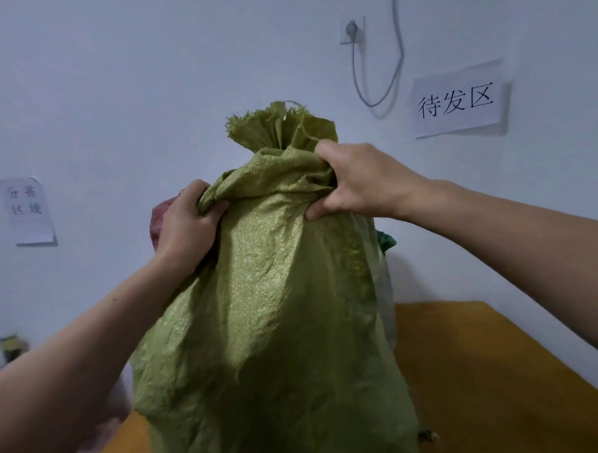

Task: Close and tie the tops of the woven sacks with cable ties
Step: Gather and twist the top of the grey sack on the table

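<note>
A full green woven sack is held upright over an orange table. Bunched fabric below its frayed neck is gripped by the left hand and right hand. No cable tie is seen; if either grip is eased, the neck may spring open.

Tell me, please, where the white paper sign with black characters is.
In the head view the paper sign hangs on the pale wall at upper right, right of the looping grey cable, above the right hand.
</note>
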